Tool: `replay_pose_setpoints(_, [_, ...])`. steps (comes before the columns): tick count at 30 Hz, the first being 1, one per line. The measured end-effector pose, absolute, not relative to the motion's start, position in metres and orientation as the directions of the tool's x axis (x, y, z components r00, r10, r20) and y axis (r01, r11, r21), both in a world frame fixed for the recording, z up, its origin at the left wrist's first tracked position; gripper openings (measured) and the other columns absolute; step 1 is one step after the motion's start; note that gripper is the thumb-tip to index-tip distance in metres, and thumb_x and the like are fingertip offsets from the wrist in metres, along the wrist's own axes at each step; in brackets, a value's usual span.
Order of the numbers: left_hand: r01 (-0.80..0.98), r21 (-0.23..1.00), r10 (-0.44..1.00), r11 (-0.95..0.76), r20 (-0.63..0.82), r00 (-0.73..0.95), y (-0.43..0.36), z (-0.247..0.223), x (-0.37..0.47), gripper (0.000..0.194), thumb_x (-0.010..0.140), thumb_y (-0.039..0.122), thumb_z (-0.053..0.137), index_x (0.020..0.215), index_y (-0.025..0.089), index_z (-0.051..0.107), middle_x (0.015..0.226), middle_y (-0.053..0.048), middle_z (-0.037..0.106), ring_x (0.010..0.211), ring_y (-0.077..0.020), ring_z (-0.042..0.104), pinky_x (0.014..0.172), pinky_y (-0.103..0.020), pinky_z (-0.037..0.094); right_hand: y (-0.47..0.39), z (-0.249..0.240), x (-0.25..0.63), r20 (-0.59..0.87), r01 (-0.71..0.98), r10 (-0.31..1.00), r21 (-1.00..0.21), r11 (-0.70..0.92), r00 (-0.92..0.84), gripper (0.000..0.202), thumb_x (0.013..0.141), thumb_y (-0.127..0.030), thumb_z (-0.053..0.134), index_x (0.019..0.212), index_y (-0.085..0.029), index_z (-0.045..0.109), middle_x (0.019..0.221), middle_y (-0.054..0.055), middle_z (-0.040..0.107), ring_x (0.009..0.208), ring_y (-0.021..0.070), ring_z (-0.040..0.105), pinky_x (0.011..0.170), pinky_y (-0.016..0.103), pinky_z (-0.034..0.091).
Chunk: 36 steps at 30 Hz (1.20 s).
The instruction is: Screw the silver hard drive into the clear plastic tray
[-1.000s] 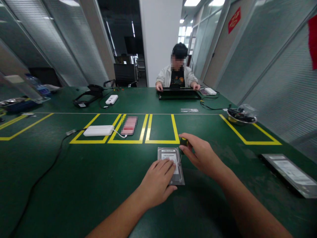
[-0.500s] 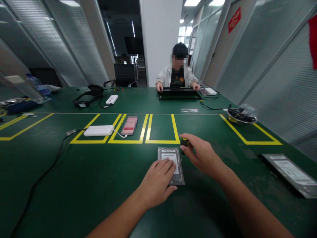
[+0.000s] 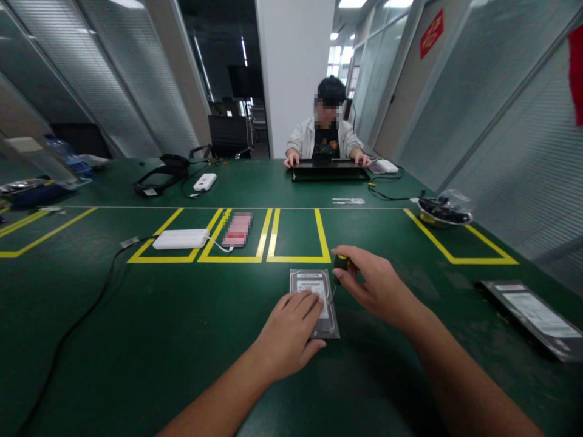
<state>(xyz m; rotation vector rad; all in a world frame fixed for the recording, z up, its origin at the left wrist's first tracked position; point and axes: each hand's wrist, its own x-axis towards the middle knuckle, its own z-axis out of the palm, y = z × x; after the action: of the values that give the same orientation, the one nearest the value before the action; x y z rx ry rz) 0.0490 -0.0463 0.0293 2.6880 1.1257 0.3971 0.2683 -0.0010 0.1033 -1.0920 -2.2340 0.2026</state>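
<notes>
A small silver hard drive [image 3: 324,328] with a white label lies on the green table [image 3: 204,364] in front of me. Across its left and middle part rests my left hand [image 3: 291,334], fingers together on the label and thumb by the lower edge. To the right, my right hand [image 3: 371,282] pinches the dark and yellow handle of a screwdriver [image 3: 340,262] between thumb and fingers. The thin shaft slants down to the drive's right edge; its tip is too small to make out clearly.
A larger drive [image 3: 535,315] lies at the right. Farther back are a bowl of cables [image 3: 444,215], a white power bank [image 3: 181,239], a pink-screened phone [image 3: 237,230] and yellow tape outlines. Across the table a person [image 3: 325,130] holds a black tray [image 3: 330,172].
My right hand has shifted very slightly with the screwdriver. My left hand and the drive look the same. The person's hands across the table have moved a little.
</notes>
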Motion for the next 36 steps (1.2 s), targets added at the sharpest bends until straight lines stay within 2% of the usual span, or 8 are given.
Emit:
replay_pose_setpoints(6, [0.663,0.292,0.72,-0.689,0.171,0.673,-0.047,0.029,0.049,0.067,0.087,0.042,0.065,0.144,0.018,0.039,0.147,-0.011,0.046,0.139,-0.0299,0.036,0.116,-0.048,0.027,-0.002,0.119,0.275,0.435,0.623,0.741,-0.405,0.669,-0.512,0.022,0.094,-0.022,0.056,0.117,-0.019,0.057,0.099,0.005,0.061,0.078,0.0136,0.056,0.073,0.025,0.048])
replay_pose_setpoints(11, [0.66,0.295,0.717,-0.691,0.171,0.675,-0.047,0.03,0.049,0.066,0.087,0.042,0.064,0.144,0.019,0.039,0.147,-0.011,0.047,0.139,-0.03,0.037,0.116,-0.048,0.027,-0.002,0.126,0.28,0.457,0.68,0.745,-0.339,0.65,-0.485,0.013,0.093,-0.024,0.06,0.105,-0.019,0.06,0.092,0.004,0.062,0.075,0.0141,0.057,0.069,0.025,0.046])
replay_pose_setpoints(16, [0.661,0.296,0.719,-0.689,0.169,0.674,-0.046,0.03,0.049,0.067,0.087,0.042,0.065,0.145,0.019,0.038,0.147,-0.011,0.047,0.139,-0.0296,0.037,0.117,-0.048,0.026,-0.005,0.13,0.281,0.418,0.782,0.795,-0.258,0.567,-0.439,0.011,0.09,-0.027,0.065,0.093,-0.019,0.058,0.082,0.003,0.059,0.071,0.0157,0.055,0.062,0.026,0.04])
replay_pose_setpoints(20, [0.66,0.296,0.718,-0.69,0.171,0.675,-0.046,0.03,0.049,0.066,0.088,0.042,0.064,0.144,0.019,0.039,0.147,-0.011,0.047,0.139,-0.0299,0.037,0.117,-0.048,0.026,-0.007,0.132,0.277,0.408,0.808,0.809,-0.235,0.541,-0.423,0.011,0.089,-0.027,0.065,0.091,-0.018,0.058,0.081,0.003,0.06,0.072,0.0165,0.055,0.061,0.027,0.04])
replay_pose_setpoints(27, [0.663,0.293,0.719,-0.689,0.162,0.676,-0.046,0.03,0.049,0.067,0.087,0.042,0.064,0.145,0.019,0.039,0.147,-0.011,0.047,0.139,-0.0296,0.036,0.117,-0.048,0.025,-0.008,0.135,0.282,0.376,0.715,0.786,-0.342,0.61,-0.491,0.015,0.091,-0.022,0.062,0.105,-0.02,0.064,0.09,0.002,0.065,0.072,0.0132,0.059,0.066,0.025,0.046])
replay_pose_setpoints(31, [0.667,0.288,0.721,-0.687,0.159,0.674,-0.046,0.028,0.049,0.068,0.087,0.042,0.065,0.144,0.019,0.039,0.147,-0.011,0.047,0.138,-0.0302,0.037,0.116,-0.048,0.027,-0.011,0.139,0.286,0.342,0.648,0.774,-0.424,0.633,-0.533,0.02,0.091,-0.019,0.058,0.109,-0.022,0.065,0.102,0.003,0.068,0.082,0.015,0.064,0.07,0.025,0.051])
replay_pose_setpoints(36, [0.659,0.295,0.717,-0.692,0.175,0.675,-0.046,0.028,0.049,0.067,0.087,0.042,0.065,0.145,0.02,0.038,0.146,-0.012,0.047,0.138,-0.0304,0.038,0.115,-0.049,0.027,-0.014,0.141,0.281,0.338,0.558,0.737,-0.492,0.668,-0.585,0.019,0.093,-0.023,0.059,0.111,-0.023,0.065,0.11,0.005,0.064,0.084,0.0136,0.062,0.07,0.023,0.051])
